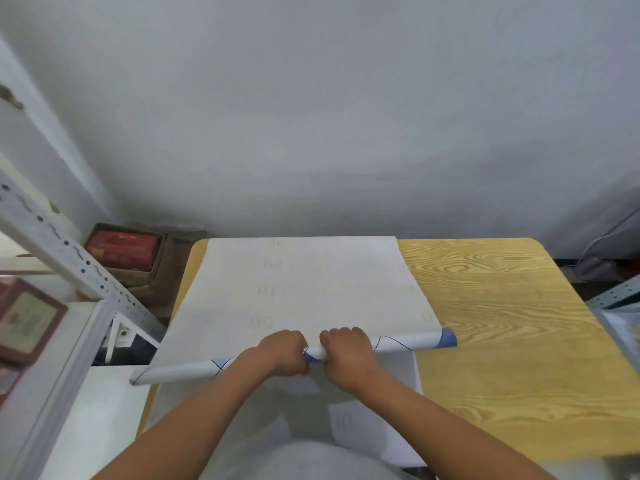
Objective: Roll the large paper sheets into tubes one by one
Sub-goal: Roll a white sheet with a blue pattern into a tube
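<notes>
A large white paper sheet (304, 285) lies on the wooden table (502, 323), reaching to the far edge, with faint numbers showing through. Its near part is rolled into a long tube (408, 342) with blue and black markings, lying across the table and sticking out past the left edge. My left hand (282, 351) and my right hand (346, 351) grip the tube side by side at its middle, fingers curled over it. More white paper sheets (374, 431) lie flat under my forearms near the front edge.
A grey metal shelf frame (69, 258) stands to the left, holding red-brown boxes (24, 320). A cardboard box with a red package (124, 251) sits on the floor behind it. The table's right half is bare wood. Another rack edge (616, 299) is at right.
</notes>
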